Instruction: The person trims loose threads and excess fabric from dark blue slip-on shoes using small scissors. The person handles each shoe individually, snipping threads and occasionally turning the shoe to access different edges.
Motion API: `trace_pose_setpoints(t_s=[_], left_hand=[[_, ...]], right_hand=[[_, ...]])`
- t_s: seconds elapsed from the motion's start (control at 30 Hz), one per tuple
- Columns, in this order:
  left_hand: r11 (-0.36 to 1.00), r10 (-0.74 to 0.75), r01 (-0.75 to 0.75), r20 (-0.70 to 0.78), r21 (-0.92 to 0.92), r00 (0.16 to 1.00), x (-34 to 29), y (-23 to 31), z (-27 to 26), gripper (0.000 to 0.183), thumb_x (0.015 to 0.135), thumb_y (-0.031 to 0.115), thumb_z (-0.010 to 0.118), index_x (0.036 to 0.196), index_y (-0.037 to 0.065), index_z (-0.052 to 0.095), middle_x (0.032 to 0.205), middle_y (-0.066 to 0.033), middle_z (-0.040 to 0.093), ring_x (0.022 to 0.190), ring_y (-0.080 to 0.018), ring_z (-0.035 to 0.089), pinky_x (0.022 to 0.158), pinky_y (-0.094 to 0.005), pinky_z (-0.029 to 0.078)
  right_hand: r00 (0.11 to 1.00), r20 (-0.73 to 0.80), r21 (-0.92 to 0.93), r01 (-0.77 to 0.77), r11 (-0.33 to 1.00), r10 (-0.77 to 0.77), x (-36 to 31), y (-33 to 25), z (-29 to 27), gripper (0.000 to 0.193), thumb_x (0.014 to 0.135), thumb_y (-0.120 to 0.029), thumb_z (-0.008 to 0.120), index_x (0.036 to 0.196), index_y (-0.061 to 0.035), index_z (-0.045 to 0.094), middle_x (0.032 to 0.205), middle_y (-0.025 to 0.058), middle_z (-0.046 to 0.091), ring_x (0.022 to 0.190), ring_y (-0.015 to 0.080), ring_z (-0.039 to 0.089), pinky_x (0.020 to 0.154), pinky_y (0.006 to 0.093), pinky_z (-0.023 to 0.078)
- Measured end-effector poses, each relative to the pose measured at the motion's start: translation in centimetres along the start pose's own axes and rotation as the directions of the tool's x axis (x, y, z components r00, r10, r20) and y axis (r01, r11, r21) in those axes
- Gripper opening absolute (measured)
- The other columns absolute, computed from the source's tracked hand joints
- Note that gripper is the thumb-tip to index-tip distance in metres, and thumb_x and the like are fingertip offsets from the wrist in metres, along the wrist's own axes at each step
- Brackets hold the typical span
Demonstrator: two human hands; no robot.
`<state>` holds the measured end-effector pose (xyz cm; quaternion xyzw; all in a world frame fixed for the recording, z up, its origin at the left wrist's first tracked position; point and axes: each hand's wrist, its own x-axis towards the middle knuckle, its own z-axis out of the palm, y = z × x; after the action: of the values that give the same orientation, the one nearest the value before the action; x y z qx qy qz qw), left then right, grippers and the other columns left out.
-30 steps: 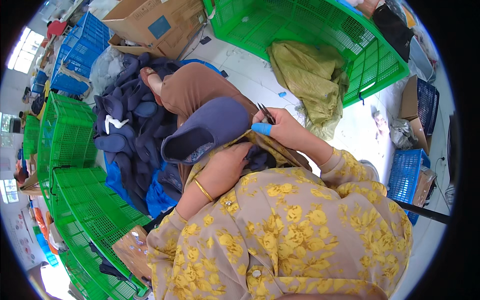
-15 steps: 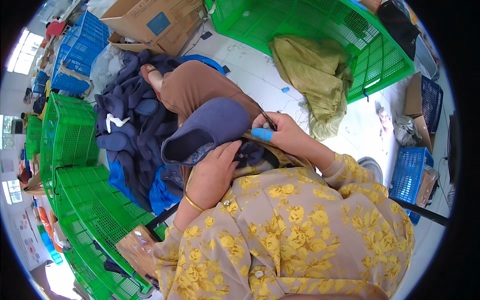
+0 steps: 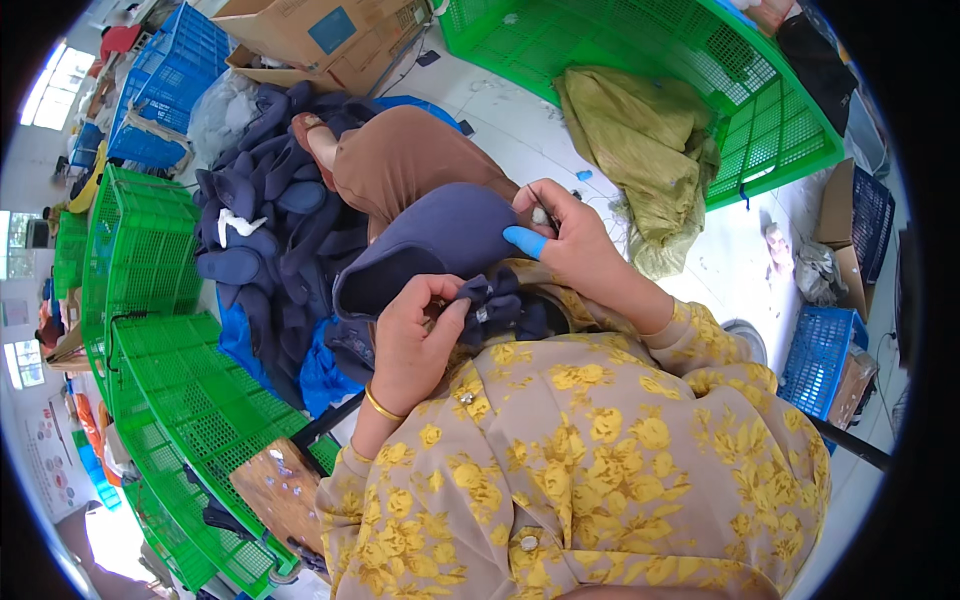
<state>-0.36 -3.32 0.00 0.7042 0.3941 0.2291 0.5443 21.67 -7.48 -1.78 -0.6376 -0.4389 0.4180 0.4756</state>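
A dark blue slipper [image 3: 440,235] lies across my lap, its opening toward the left and its rounded toe to the right. My left hand [image 3: 412,335] is closed in a pinch at a bunch of dark blue fabric bows [image 3: 497,305] in front of my shirt. At the slipper's toe is my right hand [image 3: 580,250], blue tape wrapped on its thumb. Its fingers are curled together; a small pale bit shows between them, too little to name.
A heap of dark blue slippers [image 3: 285,215] spreads on blue sheeting at the left. Green crates [image 3: 180,400] line that side. An olive sack [image 3: 640,150] hangs from a large green crate [image 3: 780,150]. Cardboard boxes [image 3: 330,35] stand at the back, a blue basket [image 3: 820,365] at right.
My left hand has come off the slipper's rim and now pinches at the fabric bows. A thin dark tool seen at my right fingers earlier is no longer distinct.
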Motion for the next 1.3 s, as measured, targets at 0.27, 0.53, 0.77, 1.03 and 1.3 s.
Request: trace_pose_setpoints(t_s=[0.27, 0.53, 0.77, 1.03, 1.3], left_hand=[[0.896, -0.118, 0.090, -0.037, -0.436, 0.992, -0.2, -1.8, -0.7, 0.008, 0.092, 0.003, 0.058, 0.099, 0.001, 0.056, 0.094, -0.0017, 0.063, 0.082, -0.0059, 0.057, 0.074, -0.0204, 0.046], [0.937, -0.061, 0.084, 0.079, -0.340, 0.995, -1.6, -3.1, -1.7, 0.011, 0.092, 0.002, 0.058, 0.102, 0.002, 0.055, 0.089, -0.0016, 0.063, 0.075, -0.0040, 0.055, 0.068, -0.0201, 0.044], [0.835, 0.335, -0.400, 0.228, 0.379, 0.914, 1.1, -5.0, 0.9, 0.018, 0.083, 0.002, 0.064, 0.099, 0.004, 0.056, 0.094, -0.0103, 0.064, 0.081, -0.0278, 0.062, 0.072, -0.0328, 0.051], [0.919, -0.006, -0.109, -0.291, -0.379, 0.957, -1.2, -1.2, -2.6, 0.010, 0.087, -0.002, 0.054, 0.096, 0.000, 0.053, 0.102, -0.0122, 0.064, 0.092, -0.0178, 0.061, 0.084, -0.0286, 0.048], [0.718, -0.073, -0.142, -0.277, -0.681, 0.958, 0.2, -1.3, -3.9, 0.007, 0.093, 0.002, 0.052, 0.099, 0.000, 0.052, 0.096, -0.0171, 0.065, 0.077, -0.0174, 0.065, 0.067, -0.0287, 0.054]], right_hand=[[1.000, -0.017, -0.224, 0.014, 0.975, -0.018, 0.3, -0.7, 0.5, 0.033, 0.081, -0.019, 0.075, 0.102, -0.0043, 0.055, 0.075, 0.0022, 0.059, 0.064, 0.0107, 0.047, 0.061, 0.0264, 0.042], [0.999, 0.028, -0.139, 0.023, 0.990, -0.019, 2.3, -1.4, 2.0, 0.025, 0.083, -0.018, 0.072, 0.097, -0.0023, 0.058, 0.074, 0.0040, 0.058, 0.064, 0.0103, 0.049, 0.063, 0.0279, 0.044], [0.995, 0.073, -0.199, 0.078, 0.977, -0.065, 3.9, -0.3, 3.4, 0.025, 0.083, -0.018, 0.071, 0.096, -0.0011, 0.058, 0.073, 0.0046, 0.058, 0.064, 0.0089, 0.049, 0.062, 0.0276, 0.044], [0.999, 0.032, 0.075, 0.016, 0.997, -0.018, 4.0, 1.4, 0.8, 0.020, 0.084, -0.017, 0.072, 0.097, -0.0047, 0.063, 0.069, -0.0046, 0.051, 0.062, 0.0039, 0.041, 0.057, 0.0225, 0.037], [0.969, -0.180, -0.338, 0.102, 0.936, -0.170, 3.7, -2.0, -0.5, 0.023, 0.082, -0.013, 0.073, 0.102, -0.0071, 0.063, 0.064, -0.0030, 0.044, 0.059, 0.0068, 0.040, 0.054, 0.0252, 0.037]])
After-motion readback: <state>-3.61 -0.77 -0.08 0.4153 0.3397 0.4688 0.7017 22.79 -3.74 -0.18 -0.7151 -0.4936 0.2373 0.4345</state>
